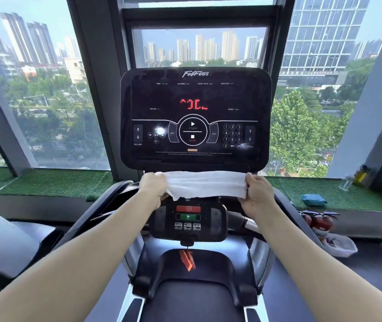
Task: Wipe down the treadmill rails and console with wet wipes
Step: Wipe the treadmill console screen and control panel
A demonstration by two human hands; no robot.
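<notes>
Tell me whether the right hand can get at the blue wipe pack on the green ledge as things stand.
Probably not at once. The right hand has its grip on one end of the white wet wipe, stretched to the left hand. The blue pack lies unobstructed on the ledge, further right.

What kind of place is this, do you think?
Probably a gym on an upper floor of a city building. A treadmill console marked Fitness faces big windows over towers and treetops, and both hands hold a white wipe stretched out just below it.
</notes>
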